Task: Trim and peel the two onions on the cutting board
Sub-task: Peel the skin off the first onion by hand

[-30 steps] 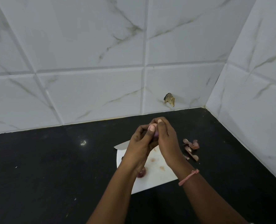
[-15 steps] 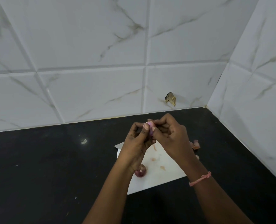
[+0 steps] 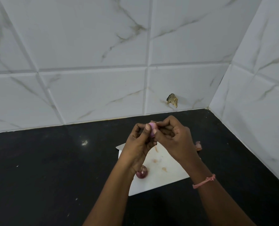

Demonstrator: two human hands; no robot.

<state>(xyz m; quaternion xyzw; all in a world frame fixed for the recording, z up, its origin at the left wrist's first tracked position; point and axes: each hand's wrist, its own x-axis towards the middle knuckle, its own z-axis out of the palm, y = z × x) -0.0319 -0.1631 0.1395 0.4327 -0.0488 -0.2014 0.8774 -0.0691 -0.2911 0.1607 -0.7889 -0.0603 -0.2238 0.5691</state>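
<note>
A small pale pink onion (image 3: 152, 128) is held up above the white cutting board (image 3: 161, 173), between both hands. My left hand (image 3: 139, 144) grips it from the left with thumb and fingers. My right hand (image 3: 173, 137) pinches at its top and right side with curled fingers. A second small onion (image 3: 142, 173), dark purple with its skin on, lies on the board's near left part, partly hidden by my left wrist.
Pink onion peelings (image 3: 198, 145) lie on the black counter (image 3: 45, 168) just right of the board, mostly hidden by my right hand. White marble-look tiled walls (image 3: 102, 79) close the back and right side. A brown scrap (image 3: 172, 100) sticks to the back wall.
Both hands have risen a little with the onion. My right hand has turned over and shifted right, so more of the pale onion shows between the fingertips.
</note>
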